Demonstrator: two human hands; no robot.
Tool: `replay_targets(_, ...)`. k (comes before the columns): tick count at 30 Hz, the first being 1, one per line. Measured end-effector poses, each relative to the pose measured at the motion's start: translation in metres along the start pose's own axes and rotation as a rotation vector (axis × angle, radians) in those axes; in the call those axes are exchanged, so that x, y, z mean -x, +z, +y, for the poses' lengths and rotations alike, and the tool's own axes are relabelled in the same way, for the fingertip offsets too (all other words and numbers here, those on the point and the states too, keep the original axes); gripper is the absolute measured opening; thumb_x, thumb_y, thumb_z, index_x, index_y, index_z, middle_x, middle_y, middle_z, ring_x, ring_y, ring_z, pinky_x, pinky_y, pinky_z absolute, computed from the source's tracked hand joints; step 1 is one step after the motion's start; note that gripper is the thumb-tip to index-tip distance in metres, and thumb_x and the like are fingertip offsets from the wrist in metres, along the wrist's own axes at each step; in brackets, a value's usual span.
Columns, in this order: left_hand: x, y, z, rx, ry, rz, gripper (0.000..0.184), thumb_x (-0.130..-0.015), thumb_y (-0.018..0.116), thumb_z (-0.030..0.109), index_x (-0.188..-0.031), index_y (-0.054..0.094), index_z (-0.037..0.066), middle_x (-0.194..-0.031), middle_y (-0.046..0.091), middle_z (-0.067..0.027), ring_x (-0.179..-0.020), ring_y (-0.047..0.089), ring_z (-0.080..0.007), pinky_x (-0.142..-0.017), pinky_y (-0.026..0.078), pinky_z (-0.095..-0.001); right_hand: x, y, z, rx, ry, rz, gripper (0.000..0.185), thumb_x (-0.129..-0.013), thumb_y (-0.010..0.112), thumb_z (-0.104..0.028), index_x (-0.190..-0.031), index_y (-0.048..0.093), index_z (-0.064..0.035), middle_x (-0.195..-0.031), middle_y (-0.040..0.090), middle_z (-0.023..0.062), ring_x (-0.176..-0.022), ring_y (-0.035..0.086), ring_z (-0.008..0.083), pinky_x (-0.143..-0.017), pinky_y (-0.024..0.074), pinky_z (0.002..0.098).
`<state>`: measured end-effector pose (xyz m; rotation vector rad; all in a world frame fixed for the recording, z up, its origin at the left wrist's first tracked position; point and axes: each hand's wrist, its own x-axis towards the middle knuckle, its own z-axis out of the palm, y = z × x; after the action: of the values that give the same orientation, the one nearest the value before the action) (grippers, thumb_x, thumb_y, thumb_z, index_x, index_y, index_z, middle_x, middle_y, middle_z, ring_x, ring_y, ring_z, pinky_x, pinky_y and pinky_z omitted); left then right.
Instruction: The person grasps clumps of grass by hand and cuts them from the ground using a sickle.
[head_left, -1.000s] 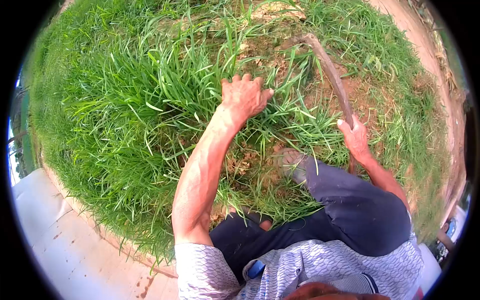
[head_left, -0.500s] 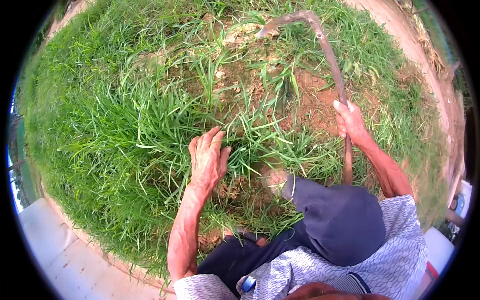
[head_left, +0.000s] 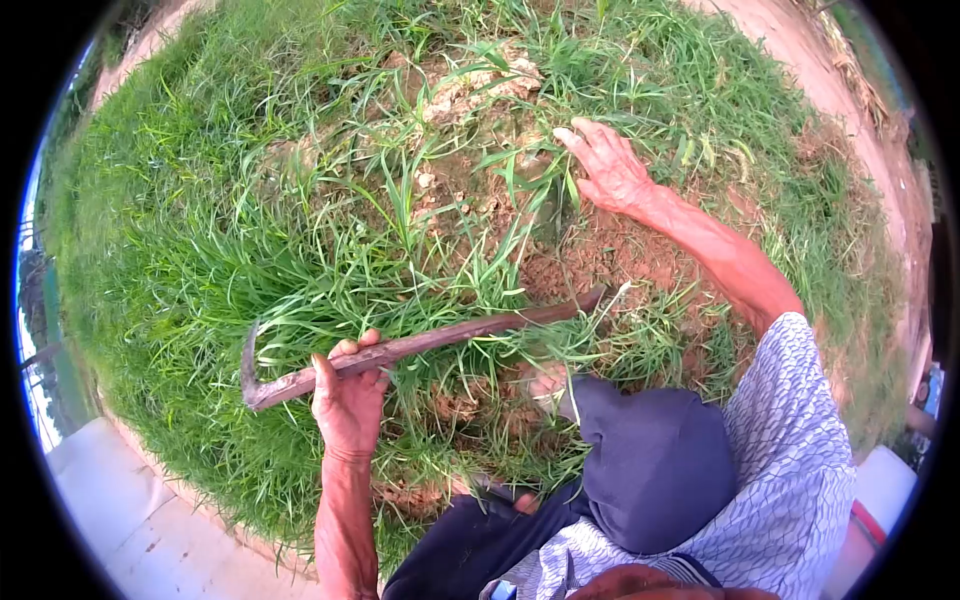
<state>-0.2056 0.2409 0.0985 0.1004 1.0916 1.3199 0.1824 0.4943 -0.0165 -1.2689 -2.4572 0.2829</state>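
Observation:
My left hand (head_left: 348,405) is closed around the wooden handle of a hoe (head_left: 440,345), close to its curved metal head. The hoe lies slantwise over the long green grass (head_left: 270,280), head at the left and handle end at the right over bare soil. My right hand (head_left: 605,168) holds nothing. Its fingers are stretched out and apart, beside some leaning grass blades (head_left: 530,185) at the edge of the soil.
Reddish soil (head_left: 610,250) shows between grass tufts. My foot (head_left: 548,385) and bent knee (head_left: 660,470) are below the hoe handle. A pale paved strip (head_left: 130,500) runs along the lower left, and a dirt path (head_left: 800,60) curves at the upper right.
The hoe has passed from my right hand to my left and swung from upright to nearly level. My right hand has moved up and left, fingers now spread. My left hand has moved left and down.

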Motion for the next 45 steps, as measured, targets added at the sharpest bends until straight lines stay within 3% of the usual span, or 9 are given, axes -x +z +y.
replay_targets(7, 0.081, -0.029, 0.019, 0.121, -0.011, 0.221, 0.044, -0.094, 0.056, 0.051, -0.106, 0.064, 0.01, -0.116, 0.065, -0.012, -0.103, 0.063, -0.0274, -0.088, 0.053, -0.0437, -0.055, 0.042, 0.038, 0.23, -0.346, -0.403, 0.054, -0.069, 0.076, -0.015, -0.119, 0.054, -0.013, -0.124, 0.057, 0.0139, -0.119, 0.051, 0.0345, -0.089, 0.0433, 0.0507)
replay_targets(9, 0.101, -0.038, 0.022, 0.151, 0.021, 0.303, 0.043, -0.093, 0.056, 0.051, -0.105, 0.064, 0.01, -0.115, 0.066, -0.0121, -0.1, 0.064, -0.0274, -0.086, 0.054, -0.0445, -0.063, 0.06, 0.048, 0.121, -0.211, -0.319, 0.029, -0.084, 0.068, -0.024, -0.108, 0.058, -0.0107, -0.1, 0.065, 0.0142, -0.1, 0.06, 0.0359, -0.079, 0.0465, 0.0473)
replay_targets(13, 0.121, -0.063, 0.019, 0.201, 0.041, 0.324, 0.042, -0.094, 0.056, 0.05, -0.101, 0.063, 0.01, -0.114, 0.067, -0.0097, -0.095, 0.065, -0.0265, -0.085, 0.055, -0.0443, -0.081, 0.065, 0.03, -0.232, 0.339, -0.189, 0.048, -0.097, 0.045, -0.05, -0.096, 0.062, -0.0052, -0.074, 0.062, 0.0195, -0.078, 0.062, 0.038, -0.069, 0.046, 0.0477)
replay_targets(20, 0.099, -0.058, 0.005, 0.211, 0.014, 0.486, 0.043, -0.09, 0.061, 0.053, -0.1, 0.061, 0.011, -0.107, 0.067, -0.007, -0.096, 0.062, -0.0234, -0.082, 0.053, -0.0411, -0.058, 0.057, 0.049, -1.033, 0.763, 0.255, 0.05, -0.092, 0.055, -0.053, -0.076, 0.059, -0.0058, -0.066, 0.055, 0.0032, -0.06, 0.049, 0.016, -0.06, 0.0418, 0.0334)
replay_targets(26, 0.096, -0.068, 0.003, 0.193, 0.008, 0.387, 0.04, -0.093, 0.057, 0.049, -0.101, 0.061, 0.01, -0.107, 0.068, -0.0105, -0.091, 0.065, -0.0245, -0.079, 0.056, -0.0401, 0.013, -0.026, 0.064, -1.06, 1.077, 0.176, 0.037, -0.093, 0.06, -0.046, -0.078, 0.058, -0.0125, -0.061, 0.045, -0.0046, -0.054, 0.04, 0.0082, -0.044, 0.03, 0.025)
replay_targets(30, 0.092, -0.068, -0.003, 0.178, 0.009, 0.479, 0.041, -0.094, 0.057, 0.049, -0.1, 0.061, 0.009, -0.106, 0.068, -0.011, -0.089, 0.065, -0.0251, -0.076, 0.057, -0.0396, 0.067, -0.065, 0.062, -0.856, 0.938, -0.009, 0.036, -0.097, 0.054, -0.041, -0.078, 0.057, -0.0104, -0.061, 0.044, -0.0046, -0.054, 0.037, 0.0086, -0.046, 0.0307, 0.0266)
replay_targets(37, 0.081, -0.065, -0.003, 0.196, -0.001, 0.509, 0.039, -0.093, 0.059, 0.048, -0.099, 0.061, 0.01, -0.103, 0.068, -0.009, -0.092, 0.066, -0.0232, -0.075, 0.058, -0.0395, 0.111, -0.06, -0.126, -1.173, 0.879, -0.957, 0.059, -0.096, 0.046, -0.06, -0.073, 0.053, -0.0054, -0.053, 0.04, 0.0001, -0.043, 0.04, 0.012, -0.041, 0.0363, 0.0304)
replay_targets(41, 0.08, -0.067, -0.001, 0.17, -0.009, 0.416, 0.039, -0.094, 0.058, 0.048, -0.1, 0.061, 0.01, -0.103, 0.069, -0.0088, -0.093, 0.067, -0.0225, -0.075, 0.058, -0.0399, 0.062, -0.035, -0.05, -0.292, 0.293, -0.234, 0.052, -0.09, 0.057, -0.055, -0.103, 0.054, -0.0044, -0.092, 0.061, 0.0199, -0.075, 0.064, 0.0404, -0.067, 0.0537, 0.0458)
replay_targets(45, 0.086, -0.072, -0.004, 0.218, -0.034, 0.452, 0.041, -0.092, 0.059, 0.05, -0.098, 0.061, 0.01, -0.104, 0.07, -0.0082, -0.092, 0.067, -0.0228, -0.076, 0.057, -0.0409, 0.037, -0.049, 0.078, 0.258, 0.556, -0.143, 0.079, -0.083, 0.065, -0.048, -0.143, 0.032, -0.0094, -0.127, 0.053, 0.0218, -0.1, 0.062, 0.041, -0.083, 0.0508, 0.0521)
